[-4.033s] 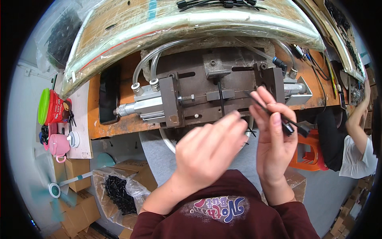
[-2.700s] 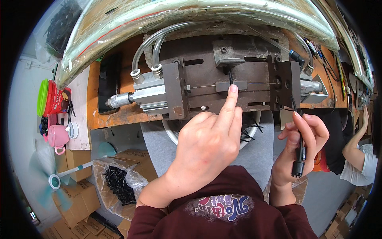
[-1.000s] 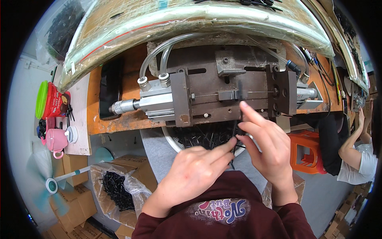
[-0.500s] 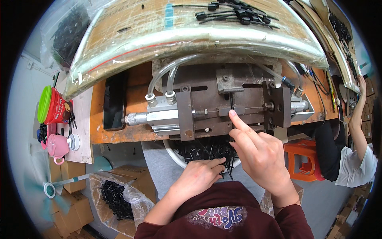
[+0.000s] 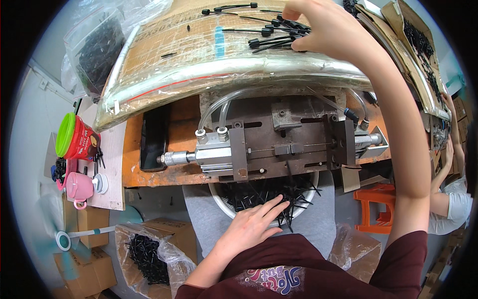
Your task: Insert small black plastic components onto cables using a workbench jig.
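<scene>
My right hand reaches over the wrapped cardboard surface, thumb and forefinger apart around the near end of a loose group of black cable-tie-like strips with blocky heads. No strip is visibly gripped. My left hand lies with fingers stretched over the white-rimmed tub on my lap. Many thin black pieces fill that tub. Between the hands is a dark metal clamping fixture, with a small block at its middle. A blurred thin black piece shows at its front edge.
Air cylinders and clear tubes flank the fixture on an orange bench. At left are a red tub, a pink cup and a spinning fan. An orange stool and another person's arm are at right.
My right hand has left the fixture's middle and gone up to the strips on the cardboard. The black piece under its fingertip is gone from there. My left hand's fingers have straightened.
</scene>
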Motion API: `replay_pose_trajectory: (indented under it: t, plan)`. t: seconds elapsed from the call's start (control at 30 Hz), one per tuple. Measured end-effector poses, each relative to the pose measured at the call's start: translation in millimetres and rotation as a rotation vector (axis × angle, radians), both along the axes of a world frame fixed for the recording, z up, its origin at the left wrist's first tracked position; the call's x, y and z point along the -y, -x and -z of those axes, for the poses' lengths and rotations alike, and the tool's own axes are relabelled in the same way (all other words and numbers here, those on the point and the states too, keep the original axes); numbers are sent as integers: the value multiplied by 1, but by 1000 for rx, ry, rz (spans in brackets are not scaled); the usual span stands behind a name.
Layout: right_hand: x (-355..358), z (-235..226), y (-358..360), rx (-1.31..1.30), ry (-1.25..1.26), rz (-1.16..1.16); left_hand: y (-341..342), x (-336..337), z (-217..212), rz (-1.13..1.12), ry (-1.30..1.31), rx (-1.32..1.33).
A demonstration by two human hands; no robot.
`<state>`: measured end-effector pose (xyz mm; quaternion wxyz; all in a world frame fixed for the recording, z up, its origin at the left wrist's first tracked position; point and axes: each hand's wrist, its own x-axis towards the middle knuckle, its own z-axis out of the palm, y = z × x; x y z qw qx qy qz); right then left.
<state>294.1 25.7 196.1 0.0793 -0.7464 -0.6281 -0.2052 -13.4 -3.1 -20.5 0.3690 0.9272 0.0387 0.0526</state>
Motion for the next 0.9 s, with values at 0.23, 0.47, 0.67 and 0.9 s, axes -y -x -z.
replay_pose_trajectory:
  t: [0.23, 0.47, 0.67, 0.9]
  plan:
    - [-44, -22, 2, -91, 647, 418, 6, 3, 5, -2, 9, -22]
    - [-40, 12, -28, -18, 390, 101, 8, 2, 6, -8, 4, -11]
    - [-53, 2, -14, -1, 449, -39, 5, 4, 5, 18, 25, -6]
    - [-60, -37, 13, -204, 757, 18, 7, 5, 4, 22, 15, -24]
